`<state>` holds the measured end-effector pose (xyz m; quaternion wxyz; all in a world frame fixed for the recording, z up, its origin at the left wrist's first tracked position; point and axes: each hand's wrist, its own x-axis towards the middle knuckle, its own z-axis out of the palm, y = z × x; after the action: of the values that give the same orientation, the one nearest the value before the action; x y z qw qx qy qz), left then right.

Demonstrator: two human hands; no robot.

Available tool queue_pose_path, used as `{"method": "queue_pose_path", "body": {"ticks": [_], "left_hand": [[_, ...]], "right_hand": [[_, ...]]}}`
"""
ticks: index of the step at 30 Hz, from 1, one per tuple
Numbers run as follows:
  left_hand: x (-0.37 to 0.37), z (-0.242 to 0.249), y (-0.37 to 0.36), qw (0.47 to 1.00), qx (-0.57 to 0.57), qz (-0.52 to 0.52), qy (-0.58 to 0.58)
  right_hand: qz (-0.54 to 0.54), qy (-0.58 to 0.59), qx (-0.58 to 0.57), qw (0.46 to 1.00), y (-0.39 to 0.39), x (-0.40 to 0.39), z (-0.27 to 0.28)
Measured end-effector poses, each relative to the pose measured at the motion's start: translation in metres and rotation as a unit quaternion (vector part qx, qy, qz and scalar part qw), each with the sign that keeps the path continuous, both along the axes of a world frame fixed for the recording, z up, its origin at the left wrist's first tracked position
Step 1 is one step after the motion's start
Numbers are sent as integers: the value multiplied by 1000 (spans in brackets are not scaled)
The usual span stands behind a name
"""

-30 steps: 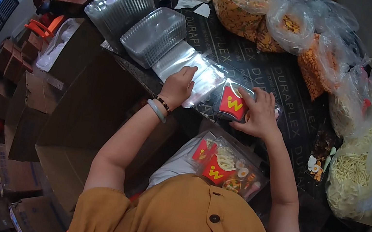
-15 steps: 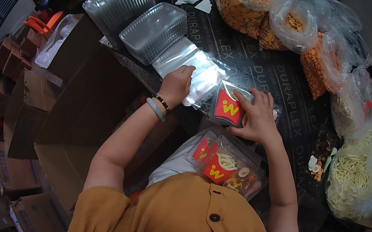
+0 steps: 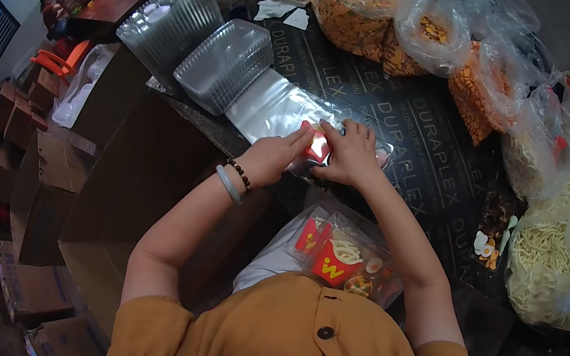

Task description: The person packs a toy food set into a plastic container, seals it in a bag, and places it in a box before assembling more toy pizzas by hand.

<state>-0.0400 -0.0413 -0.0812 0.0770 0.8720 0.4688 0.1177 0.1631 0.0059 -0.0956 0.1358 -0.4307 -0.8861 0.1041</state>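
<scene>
In the head view, a clear plastic pack with a red fries carton (image 3: 316, 145) inside lies at the table's near edge, over a stack of flat clear bags (image 3: 263, 105). My left hand (image 3: 275, 157) grips its left side, fingers together. Across its right side, my right hand (image 3: 355, 155) holds it with the thumb on top; both hands hide much of the pack. On my lap rest more clear packs (image 3: 337, 262), showing red cartons with a yellow mark, toy-like fries and small food pieces, one like a halved egg.
Nested clear plastic trays (image 3: 224, 66) stand beyond the bags. Large bags of orange pieces (image 3: 354, 12) and a bag of pale fries (image 3: 559, 254) line the table's far and right sides. An open cardboard box (image 3: 139, 191) stands left. A person (image 3: 53, 11) is in the background.
The pack has moved left onto the clear bags, with my right hand on it. My left hand has come down and right to meet its left side.
</scene>
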Motion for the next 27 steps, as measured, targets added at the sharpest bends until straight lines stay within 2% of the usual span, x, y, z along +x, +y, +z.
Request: {"method": "queue_pose_path", "body": {"ticks": [2, 3, 5, 7, 9, 10, 12, 13, 15, 16, 19, 21, 25, 27], "left_hand": [[12, 9, -5, 993, -72, 17, 90], [18, 5, -6, 993, -73, 17, 90], [29, -4, -5, 995, -85, 53, 15], [31, -1, -2, 994, -94, 55, -12], [31, -1, -4, 999, -18, 9, -43], [35, 1, -7, 999, -21, 9, -46], [44, 7, -14, 995, 38, 90, 5], [45, 6, -12, 995, 38, 89, 4], [43, 1, -2, 965, 246, 93, -2], [42, -6, 3, 964, 246, 96, -1], [45, -11, 9, 960, 226, 147, 69], [47, -5, 10, 976, 55, 170, 124], [37, -1, 8, 977, 27, 142, 157], [27, 0, 9, 990, -2, 93, 108]], "right_hand": [[-47, -12, -23, 999, -3, -14, 1], [-47, -13, -25, 999, -2, -23, -6], [-116, 27, -15, 993, 4, -35, -25], [-109, 24, 0, 994, 1, -24, -19], [-96, 19, 12, 995, 0, -15, -11], [-100, 10, -15, 995, 0, -12, -7], [-106, 1, -44, 993, -1, -10, -8], [-109, 5, -33, 993, -1, -11, -12], [-109, 11, -16, 994, 4, -13, -15], [-108, 10, -20, 994, 4, -14, -16], [-101, 3, -28, 994, 4, -15, -13], [-99, -3, -34, 995, 4, -13, -11], [-76, 12, -33, 996, 5, -7, -10], [-67, 13, -36, 997, 4, 0, -9]]}}
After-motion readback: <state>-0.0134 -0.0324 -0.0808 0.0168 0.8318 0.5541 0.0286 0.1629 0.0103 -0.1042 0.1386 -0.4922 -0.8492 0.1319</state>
